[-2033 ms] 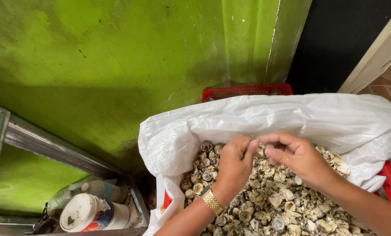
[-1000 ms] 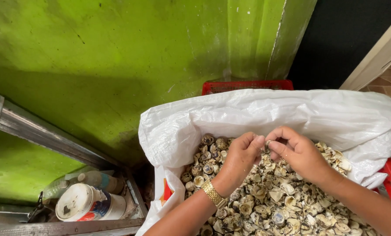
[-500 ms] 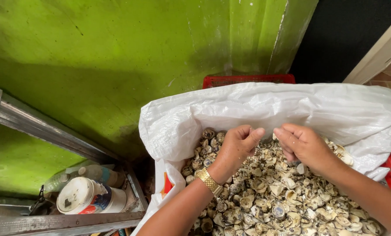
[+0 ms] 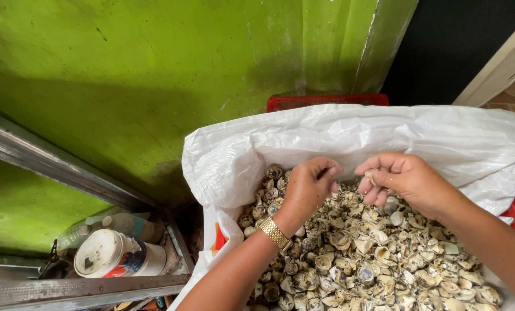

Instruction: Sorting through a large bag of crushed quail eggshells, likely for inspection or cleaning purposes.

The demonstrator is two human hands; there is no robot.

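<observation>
A white woven sack (image 4: pixel 355 132) stands open and is filled with several broken, pale brown shell pieces (image 4: pixel 372 259). Both my hands hover just above the pile, near the sack's far rim. My left hand (image 4: pixel 309 187), with a gold watch (image 4: pixel 273 232) at the wrist, is curled into a loose fist; I cannot see anything inside it. My right hand (image 4: pixel 407 178) is a small gap to its right, with the fingers bent down. A small pale shell piece (image 4: pixel 373 176) is pinched at its fingertips.
The sack sits in a red plastic crate (image 4: pixel 326 102) against a green wall (image 4: pixel 154 69). On the left, a metal frame (image 4: pixel 67 167) slants by. Below it lie a white can (image 4: pixel 111 253) and a plastic bottle (image 4: pixel 125 224).
My hands have risen from the pile toward the sack's far rim. They were touching at the fingertips and have now drawn slightly apart. The view has shifted a little.
</observation>
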